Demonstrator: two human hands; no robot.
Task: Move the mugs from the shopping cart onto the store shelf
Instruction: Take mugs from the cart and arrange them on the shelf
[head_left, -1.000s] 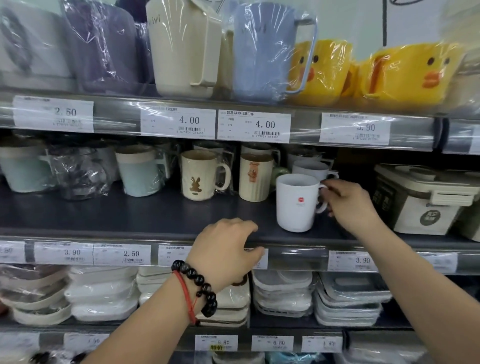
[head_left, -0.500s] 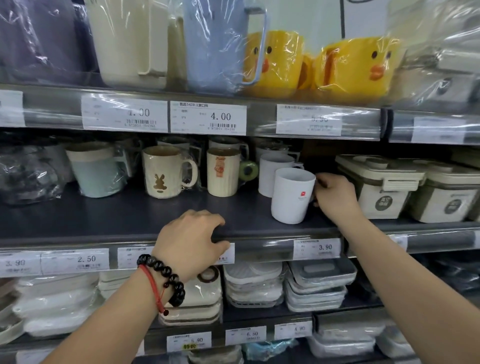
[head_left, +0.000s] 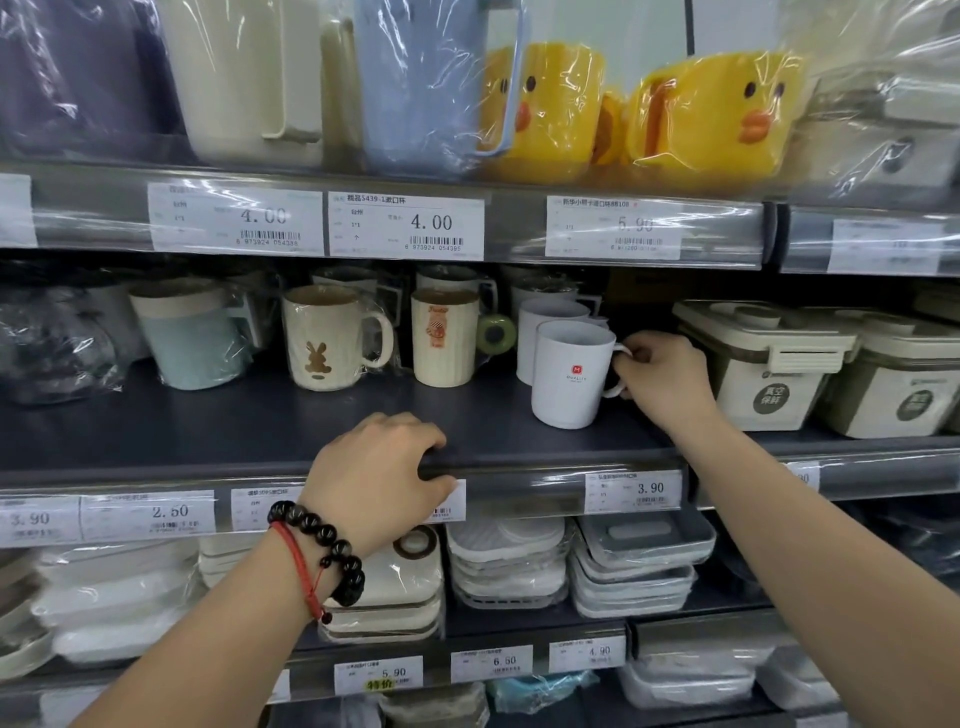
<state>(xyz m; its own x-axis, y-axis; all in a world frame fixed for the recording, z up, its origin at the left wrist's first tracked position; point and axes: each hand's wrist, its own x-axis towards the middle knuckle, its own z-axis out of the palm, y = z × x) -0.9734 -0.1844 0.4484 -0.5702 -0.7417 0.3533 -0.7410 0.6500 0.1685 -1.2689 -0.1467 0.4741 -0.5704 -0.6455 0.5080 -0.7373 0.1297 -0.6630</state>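
Note:
A white mug (head_left: 571, 374) with a small red logo stands upright on the dark middle shelf (head_left: 260, 426). My right hand (head_left: 667, 379) holds its handle, fingers curled round it. Just behind it stands a second white mug (head_left: 540, 317), partly hidden. My left hand (head_left: 379, 473) grips the front edge of the same shelf, fingers curled over the lip, with a black bead bracelet and a red cord on the wrist. The shopping cart is out of view.
Left of the white mugs stand a cream mug with a green handle (head_left: 447, 338), a rabbit mug (head_left: 324, 338) and a teal mug (head_left: 192, 332). Cream lidded boxes (head_left: 763, 364) sit right of my right hand. Yellow duck mugs (head_left: 711, 109) are on the shelf above.
The white mug has been pushed back on the shelf, close in front of the other white mug. My right hand stays on its handle and my left hand stays on the shelf edge.

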